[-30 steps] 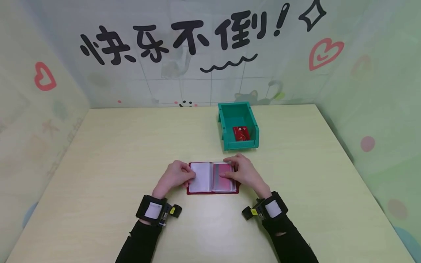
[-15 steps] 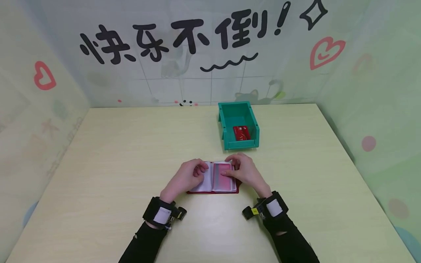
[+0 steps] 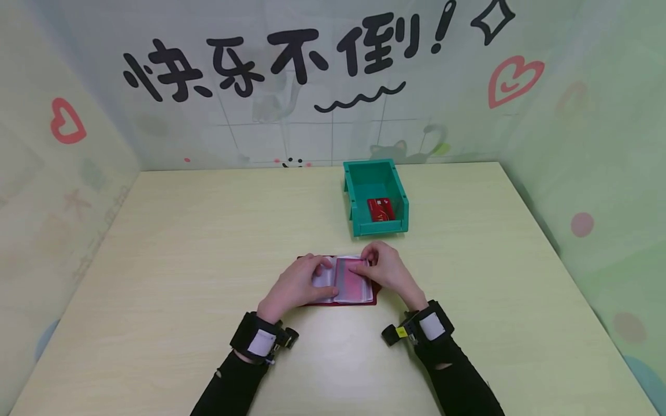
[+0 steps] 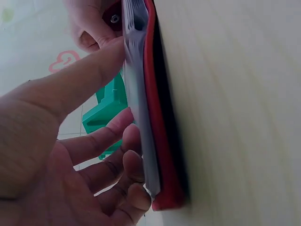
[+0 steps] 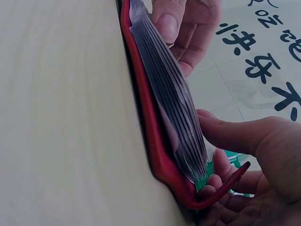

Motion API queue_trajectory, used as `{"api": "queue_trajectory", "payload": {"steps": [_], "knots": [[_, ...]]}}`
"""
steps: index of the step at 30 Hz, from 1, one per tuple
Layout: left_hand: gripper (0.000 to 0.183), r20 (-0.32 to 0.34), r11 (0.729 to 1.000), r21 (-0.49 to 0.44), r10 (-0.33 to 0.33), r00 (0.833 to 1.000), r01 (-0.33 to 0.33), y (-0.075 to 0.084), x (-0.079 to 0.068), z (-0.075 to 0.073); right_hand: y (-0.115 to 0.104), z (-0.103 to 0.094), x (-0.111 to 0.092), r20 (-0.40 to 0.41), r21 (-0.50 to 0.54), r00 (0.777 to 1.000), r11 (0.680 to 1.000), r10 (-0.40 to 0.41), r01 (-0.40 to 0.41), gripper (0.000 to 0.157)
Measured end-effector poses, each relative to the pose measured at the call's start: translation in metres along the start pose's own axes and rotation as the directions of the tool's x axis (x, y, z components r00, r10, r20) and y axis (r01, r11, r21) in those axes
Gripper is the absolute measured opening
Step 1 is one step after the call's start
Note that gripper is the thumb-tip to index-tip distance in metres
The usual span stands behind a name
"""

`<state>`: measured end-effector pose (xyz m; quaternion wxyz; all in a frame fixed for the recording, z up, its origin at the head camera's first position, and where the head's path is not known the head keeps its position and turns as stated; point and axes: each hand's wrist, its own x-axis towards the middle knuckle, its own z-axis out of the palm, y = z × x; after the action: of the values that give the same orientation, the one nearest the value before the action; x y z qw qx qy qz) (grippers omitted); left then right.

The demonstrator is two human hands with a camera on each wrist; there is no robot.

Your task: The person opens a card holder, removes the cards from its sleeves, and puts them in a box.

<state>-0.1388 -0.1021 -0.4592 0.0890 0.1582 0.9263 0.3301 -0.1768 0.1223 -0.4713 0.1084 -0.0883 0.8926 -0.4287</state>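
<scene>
While the left hand point(image 3: 299, 282) rests its straight thumb on the clear sleeves point(image 5: 176, 94), other fingers spread, the right hand point(image 3: 387, 268) thumbs them too; whether it pinches, I cannot tell. The red-covered card holder point(image 3: 325, 278) lies open on the pale table point(image 3: 208, 248), showing a pink, grey-striped insert point(image 3: 351, 284).

Right grip point(image 5: 277, 155) holds red booklet point(image 5: 146, 110); sleeves point(image 5: 174, 92) stacked inside.

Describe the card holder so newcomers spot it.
On the pale table, find the teal bin, then look nearer the person. The card holder lies open between left hand and right hand, translucent sleeves over a red cover. Unlike the red card in the bin, it has pages.
</scene>
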Motion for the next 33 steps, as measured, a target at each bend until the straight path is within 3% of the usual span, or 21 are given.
{"api": "queue_trajectory", "payload": {"steps": [8,18,28,33], "knots": [[0.038,0.020,0.995,-0.093,0.028,0.999,-0.026,0.003,0.001,-0.001,0.002,-0.001,-0.002,-0.011,0.038,1.000,0.999,-0.025,0.025,0.028],[0.038,0.027,0.990,-0.132,0.044,0.999,-0.040,0.001,0.000,0.000,0.005,-0.002,-0.005,-0.017,0.078,1.000,0.997,-0.002,0.003,0.024],[0.028,0.025,0.984,-0.174,0.038,0.999,-0.033,-0.004,0.000,0.002,0.016,0.014,-0.017,-0.178,0.188,0.979,0.973,-0.102,0.136,0.022],[0.021,0.027,0.980,-0.199,0.033,0.999,-0.027,-0.005,0.000,0.004,0.018,0.021,-0.021,-0.231,0.225,0.948,0.936,-0.220,0.272,0.023]]}}
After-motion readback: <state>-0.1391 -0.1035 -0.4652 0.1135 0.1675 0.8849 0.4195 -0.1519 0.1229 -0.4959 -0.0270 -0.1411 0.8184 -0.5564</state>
